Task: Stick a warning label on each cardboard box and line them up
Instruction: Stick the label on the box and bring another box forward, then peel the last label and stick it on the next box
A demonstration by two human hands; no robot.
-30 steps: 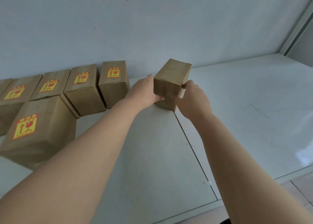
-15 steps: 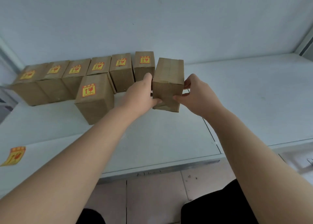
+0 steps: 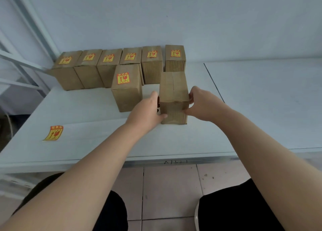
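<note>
Standing upright on the worktop (image 3: 87, 108), the plain box (image 3: 174, 98) was held between both hands. The left hand (image 3: 145, 111) lay against its left face with the thumb curled onto the front. The right hand (image 3: 200, 103) wrapped its right edge, thumb on the front and fingers at the top corner. Each hand's grip was thus clamped on the box.

Its top was smooth brown cardboard with a taped seam down the middle and bore no sticker. The front face showed fine vertical ribbing.

Just beside it on the left, across a narrow gap, stood a labelled box (image 3: 127, 94) with a yellow-and-red sticker on top. Behind both, a row of six boxes (image 3: 108, 68) stood side by side against the pale wall (image 3: 156, 12), each stickered on top.

A loose label (image 3: 54, 132), rectangular and slightly curled, lay near the worktop's left front. The worktop was smooth, pale and faintly glossy, with a thin dark seam on its right. Below its edge lay pinkish floor tiles (image 3: 170, 192).
</note>
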